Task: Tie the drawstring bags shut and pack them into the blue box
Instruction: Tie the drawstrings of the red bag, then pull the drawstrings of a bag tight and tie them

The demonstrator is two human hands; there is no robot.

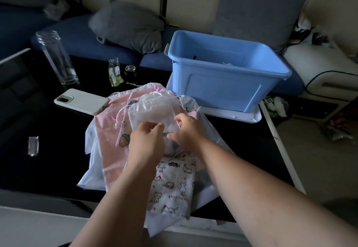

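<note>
Ok, left hand and right hand both pinch the white drawstring bag; lift it off the pink bag before cinching.

left hand + right hand = 2 | box 1 | lid 1 | heap: white bag, pink bag, cat bag = at least 3, overlap hides exact count | phone 1 | bottle 1 | jar 1 | packet 1 | cushions 2
</note>
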